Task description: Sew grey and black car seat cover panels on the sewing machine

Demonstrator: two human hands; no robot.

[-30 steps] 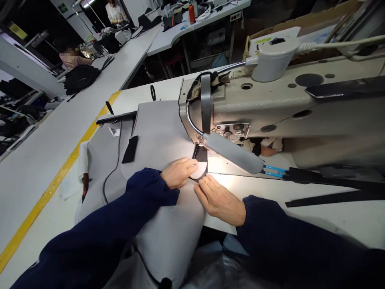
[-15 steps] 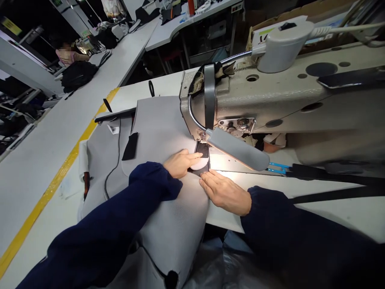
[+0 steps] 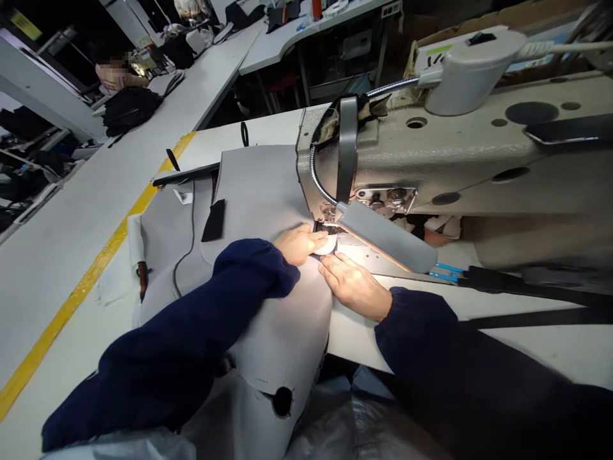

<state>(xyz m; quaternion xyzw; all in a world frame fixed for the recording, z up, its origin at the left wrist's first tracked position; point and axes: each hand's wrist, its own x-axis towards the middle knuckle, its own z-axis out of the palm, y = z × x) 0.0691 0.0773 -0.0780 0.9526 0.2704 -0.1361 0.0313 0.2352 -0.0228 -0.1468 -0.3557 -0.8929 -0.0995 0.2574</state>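
A large grey fabric panel lies across the sewing table and hangs over its front edge. My left hand rests on it, fingers pressed flat on a rounded grey piece right at the needle of the sewing machine. My right hand lies flat on the fabric's edge just in front of the needle, fingers stretched toward the same piece. A black patch is sewn on the panel to the left. The needle itself is hidden behind the machine's lamp.
Black straps lie on the table at right, beside a blue clip. A yellow line runs along the table's left part. Another person sits at a far bench with dark fabric piles. A cardboard box stands behind the machine.
Both hands have slid the fabric forward, away from me, so the rounded piece sits further under the machine head. My view has shifted slightly with them.
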